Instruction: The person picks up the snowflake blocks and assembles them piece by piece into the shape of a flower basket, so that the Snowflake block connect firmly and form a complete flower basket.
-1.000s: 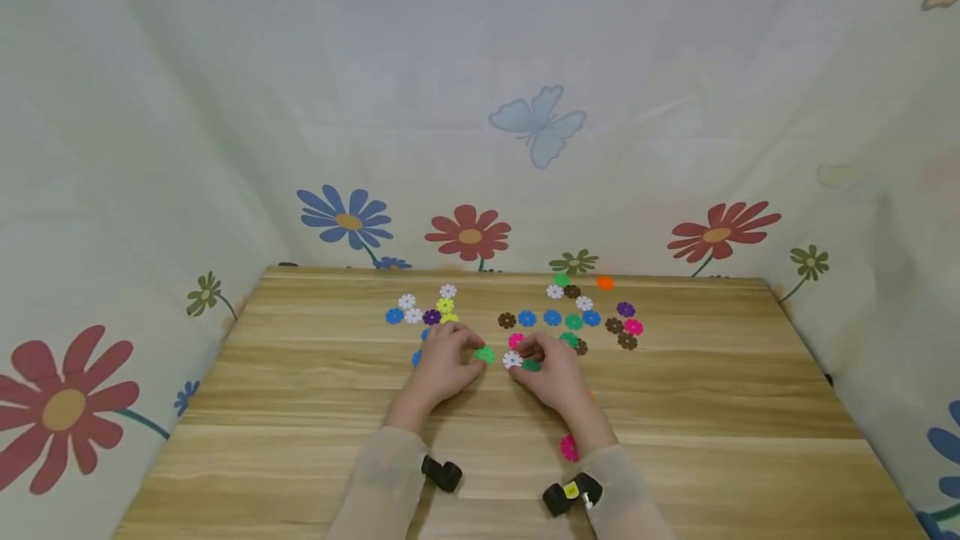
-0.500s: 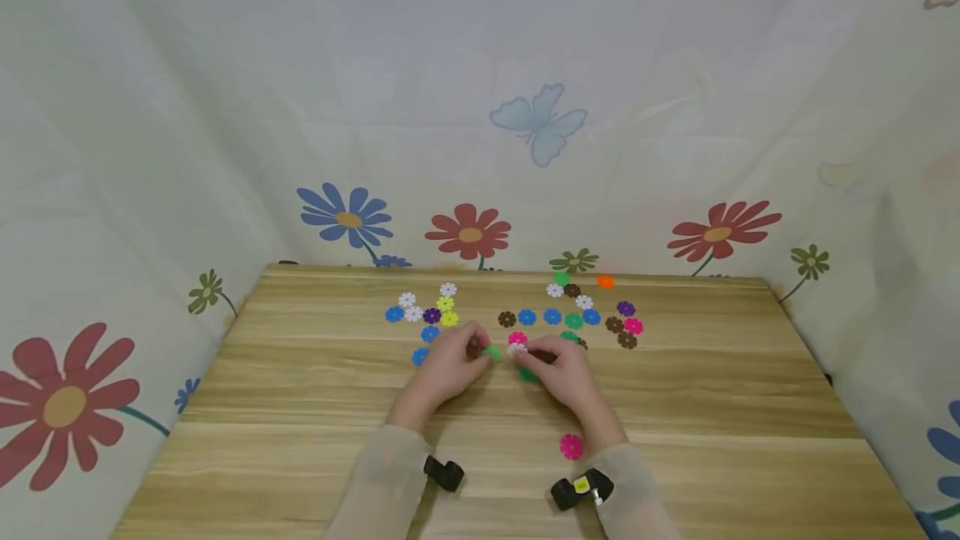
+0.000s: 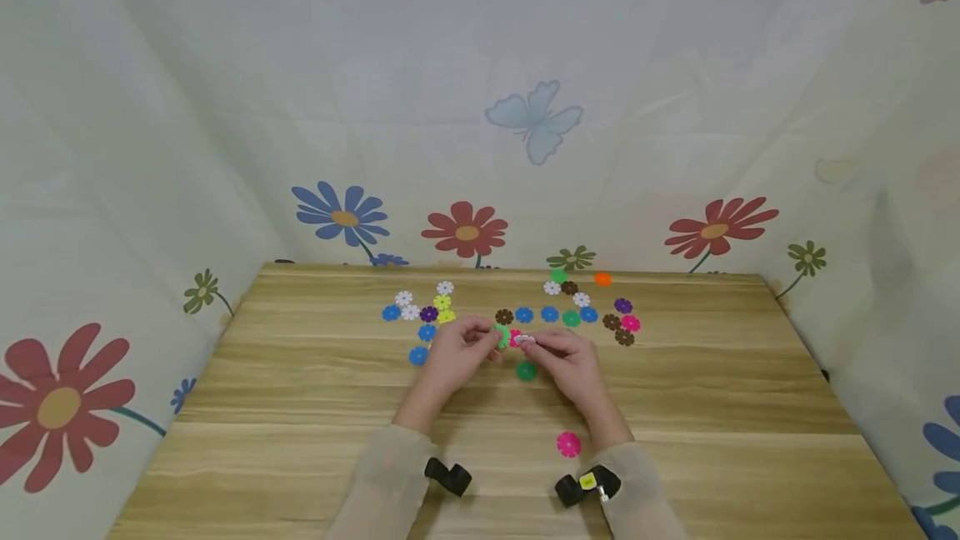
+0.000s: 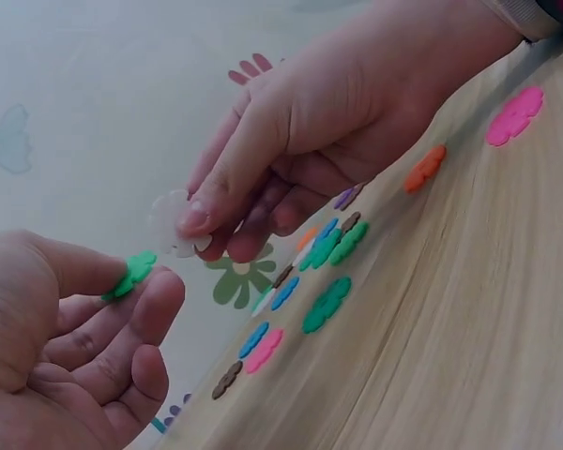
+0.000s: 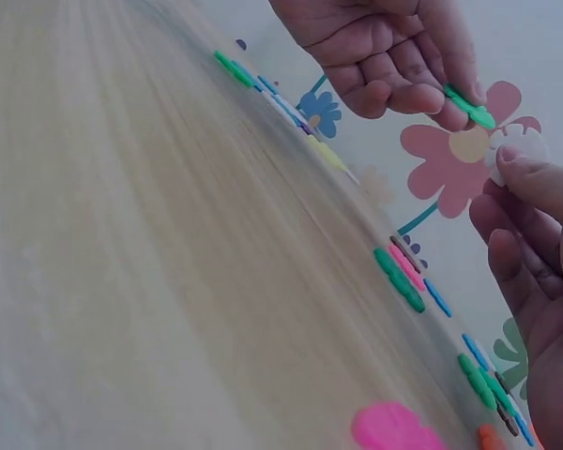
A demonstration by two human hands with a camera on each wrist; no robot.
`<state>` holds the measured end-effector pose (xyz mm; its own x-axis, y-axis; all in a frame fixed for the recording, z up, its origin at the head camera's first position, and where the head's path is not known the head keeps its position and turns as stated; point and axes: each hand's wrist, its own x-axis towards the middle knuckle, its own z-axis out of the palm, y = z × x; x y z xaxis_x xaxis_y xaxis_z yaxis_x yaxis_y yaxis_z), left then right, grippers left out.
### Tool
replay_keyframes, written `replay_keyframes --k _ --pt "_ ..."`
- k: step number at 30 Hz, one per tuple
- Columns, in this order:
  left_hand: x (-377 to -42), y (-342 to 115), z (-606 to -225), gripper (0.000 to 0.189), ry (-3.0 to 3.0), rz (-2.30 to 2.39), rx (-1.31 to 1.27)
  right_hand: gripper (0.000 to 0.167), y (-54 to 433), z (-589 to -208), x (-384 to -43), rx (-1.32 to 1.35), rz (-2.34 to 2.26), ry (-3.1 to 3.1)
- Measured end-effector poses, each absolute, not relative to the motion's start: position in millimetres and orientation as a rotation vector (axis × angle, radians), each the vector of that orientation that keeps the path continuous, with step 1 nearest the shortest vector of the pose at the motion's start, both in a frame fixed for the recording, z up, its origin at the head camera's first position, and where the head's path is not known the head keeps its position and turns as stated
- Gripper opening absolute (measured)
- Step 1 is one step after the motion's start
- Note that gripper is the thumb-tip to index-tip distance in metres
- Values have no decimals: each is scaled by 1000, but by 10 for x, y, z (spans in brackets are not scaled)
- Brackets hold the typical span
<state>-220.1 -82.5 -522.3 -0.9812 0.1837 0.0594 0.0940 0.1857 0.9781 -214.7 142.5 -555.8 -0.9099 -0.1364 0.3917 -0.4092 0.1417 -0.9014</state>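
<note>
My left hand (image 3: 459, 353) pinches a light green flower-shaped disc (image 4: 134, 273) between thumb and fingers, above the table. Close by on the right, my right hand (image 3: 572, 363) pinches a white flower-shaped disc (image 5: 518, 150) by its edge. The two discs face each other with a small gap between them in both wrist views. In the head view the white disc (image 3: 523, 340) is seen nearly edge-on and overlaps a pink disc (image 3: 514, 338) lying behind it. Below the hands a dark green disc (image 3: 527, 371) lies flat on the wood.
Several white, blue, yellow and purple discs (image 3: 429, 314) lie at the back left of the wooden table (image 3: 300, 407). More discs (image 3: 572, 318) spread over the back right, with an orange one (image 3: 603, 279) near the rear edge. A pink disc (image 3: 569, 444) lies beside the right forearm.
Both hands have come up off the tabletop area and closer together, carrying the green and white discs. The white disc has turned from face-on to nearly edge-on.
</note>
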Motion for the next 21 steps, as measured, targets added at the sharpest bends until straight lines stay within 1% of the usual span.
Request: replay_keyframes --k 6,12,21 --pt "-2191 -795 -5192 12 2415 1872 314 16 1421 -5594 -2175 685 1730 -2117" --pt "-2163 -784 -5146 12 2392 1868 342 19 1422 -5618 -2183 718 1665 -2103" --pt "-2152 -777 -5201 11 2424 1821 428 21 1429 -5665 -2207 803 1532 -2126"
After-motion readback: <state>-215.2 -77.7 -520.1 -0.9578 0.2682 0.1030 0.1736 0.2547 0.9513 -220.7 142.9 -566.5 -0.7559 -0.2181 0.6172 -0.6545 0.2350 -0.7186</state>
